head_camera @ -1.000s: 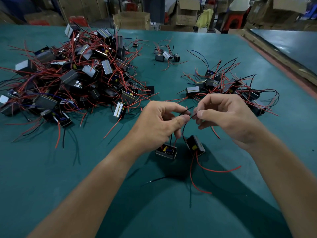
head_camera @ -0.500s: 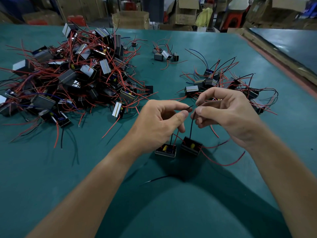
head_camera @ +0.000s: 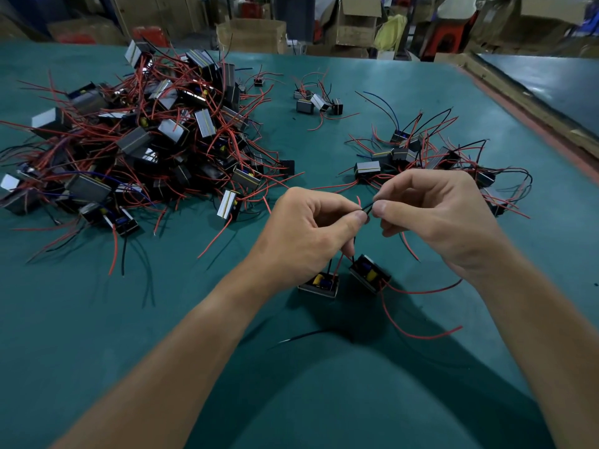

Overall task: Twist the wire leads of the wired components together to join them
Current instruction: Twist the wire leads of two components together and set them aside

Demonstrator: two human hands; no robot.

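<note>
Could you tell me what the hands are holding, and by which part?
The left hand and right hand pinch the black wire leads near their free ends.

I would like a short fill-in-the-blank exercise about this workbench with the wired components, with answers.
1. The left hand and right hand pinch a ____ lead between them.
2. Directly below the hands are ____ components.
3. The big pile lies on the person's ____ side.
Answers: black; two; left.

Teal-topped table [head_camera: 97,319], second table [head_camera: 551,79] to the right across a gap. Behind: cardboard boxes [head_camera: 251,35], red stool [head_camera: 445,37], yellow bag [head_camera: 390,30]. Back dim.
</note>
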